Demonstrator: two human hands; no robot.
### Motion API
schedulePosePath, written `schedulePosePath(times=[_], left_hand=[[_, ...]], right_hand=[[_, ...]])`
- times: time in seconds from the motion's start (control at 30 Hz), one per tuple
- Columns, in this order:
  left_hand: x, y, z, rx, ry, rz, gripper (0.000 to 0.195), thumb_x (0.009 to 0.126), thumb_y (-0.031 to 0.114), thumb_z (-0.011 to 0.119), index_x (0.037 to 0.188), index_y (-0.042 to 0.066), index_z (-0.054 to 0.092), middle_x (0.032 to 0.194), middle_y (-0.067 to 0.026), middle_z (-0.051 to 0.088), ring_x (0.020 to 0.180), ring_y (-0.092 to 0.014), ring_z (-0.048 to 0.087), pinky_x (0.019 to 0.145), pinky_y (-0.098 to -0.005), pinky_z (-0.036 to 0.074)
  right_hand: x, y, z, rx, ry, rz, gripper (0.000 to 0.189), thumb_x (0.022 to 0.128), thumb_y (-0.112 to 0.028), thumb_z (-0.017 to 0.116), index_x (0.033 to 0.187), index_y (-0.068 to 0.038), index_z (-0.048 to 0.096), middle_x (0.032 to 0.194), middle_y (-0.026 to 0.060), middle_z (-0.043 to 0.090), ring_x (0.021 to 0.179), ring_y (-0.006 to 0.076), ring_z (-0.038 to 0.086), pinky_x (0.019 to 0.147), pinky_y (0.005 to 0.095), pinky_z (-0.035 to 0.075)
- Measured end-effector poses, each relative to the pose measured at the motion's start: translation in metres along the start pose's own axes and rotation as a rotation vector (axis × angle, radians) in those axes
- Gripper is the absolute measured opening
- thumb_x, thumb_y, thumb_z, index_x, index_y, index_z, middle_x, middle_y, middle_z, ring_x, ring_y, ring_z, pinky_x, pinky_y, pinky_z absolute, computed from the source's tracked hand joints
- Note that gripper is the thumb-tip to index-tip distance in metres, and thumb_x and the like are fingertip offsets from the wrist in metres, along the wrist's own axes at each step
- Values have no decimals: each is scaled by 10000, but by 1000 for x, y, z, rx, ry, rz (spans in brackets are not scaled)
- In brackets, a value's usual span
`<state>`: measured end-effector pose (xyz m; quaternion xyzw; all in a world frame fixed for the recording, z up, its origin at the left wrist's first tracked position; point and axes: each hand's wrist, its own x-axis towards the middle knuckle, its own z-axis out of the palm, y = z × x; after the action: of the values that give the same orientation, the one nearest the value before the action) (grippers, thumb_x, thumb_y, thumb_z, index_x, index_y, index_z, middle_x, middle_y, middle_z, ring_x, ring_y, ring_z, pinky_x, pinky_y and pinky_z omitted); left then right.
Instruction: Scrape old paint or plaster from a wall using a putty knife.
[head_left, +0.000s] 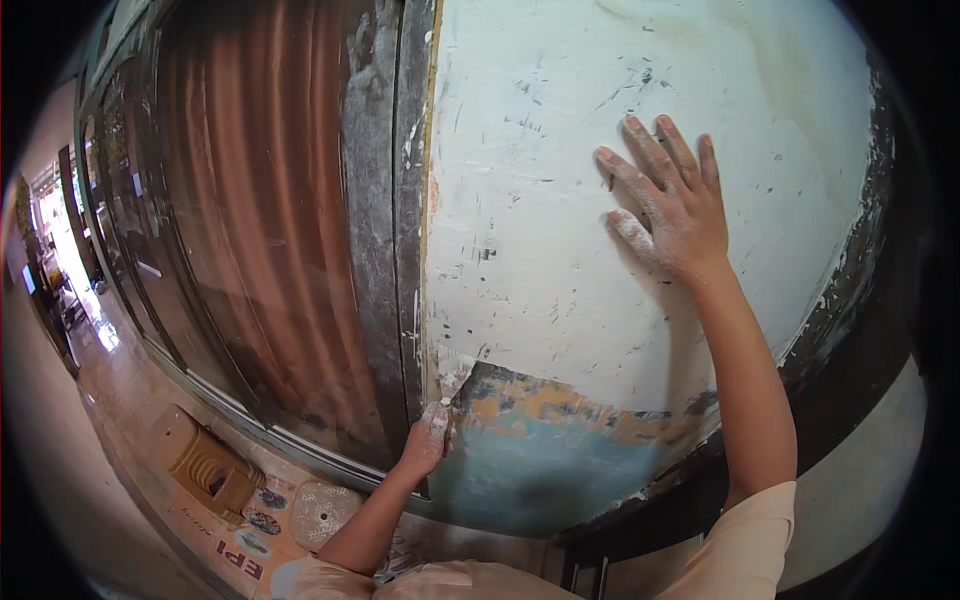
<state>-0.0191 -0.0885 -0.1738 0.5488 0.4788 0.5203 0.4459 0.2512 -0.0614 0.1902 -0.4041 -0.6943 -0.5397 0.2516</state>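
White powder coats my right hand (667, 199), which rests flat with spread fingers on a large white-coated panel (547, 225) marked with dark specks. Lower down, my left hand (430, 435) grips a putty knife (454, 373) by its handle, the blade up against the panel's lower left corner beside the dark frame. Below the white coat, the surface shows worn blue paint (559, 457) with orange and dark patches along the boundary.
Left of the panel stand a dark frame post (371, 187) and glass with a reddish-brown curtain (255, 202) behind it. Stacked brown plastic stools (214, 465), a patterned stool (324, 514) and a printed banner (240, 551) are on the floor at lower left.
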Motion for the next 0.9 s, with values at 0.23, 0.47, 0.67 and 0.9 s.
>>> schedulePosePath(times=[0.23, 0.47, 0.67, 0.9], left_hand=[[-4, 2, -11, 27, -156, -33, 388, 976, 411, 414, 1040, 41, 509, 671, -29, 570, 527, -118, 551, 475, -271, 442], [-2, -24, -12, 38, -27, 135, 415, 979, 418, 400, 984, 26, 535, 656, -22, 556, 549, -107, 537, 514, -268, 433], [-19, -31, -10, 74, -45, 83, 409, 988, 396, 384, 933, 20, 534, 610, -32, 536, 540, -118, 527, 511, -283, 418], [-8, -12, -14, 29, -46, 123, 395, 992, 374, 384, 920, 17, 537, 583, -39, 534, 541, -124, 538, 521, -295, 419]], right_hand=[[-2, -3, 2, -41, -22, 43, 577, 770, -485, 639, 1313, -468, 443, 1494, -123, 272, 1404, 133, 174, 1182, 444, 68], [0, -2, 5, -36, 71, 19, 573, 737, -410, 674, 1284, -426, 503, 1460, -99, 355, 1379, 155, 256, 1177, 441, 110], [-3, -2, 11, -66, 75, 37, 542, 751, -397, 663, 1276, -400, 525, 1464, -88, 353, 1379, 168, 259, 1170, 450, 112], [-10, -15, 15, -81, 64, 126, 540, 782, -363, 608, 1312, -322, 510, 1476, -38, 344, 1400, 209, 220, 1171, 470, 58]])
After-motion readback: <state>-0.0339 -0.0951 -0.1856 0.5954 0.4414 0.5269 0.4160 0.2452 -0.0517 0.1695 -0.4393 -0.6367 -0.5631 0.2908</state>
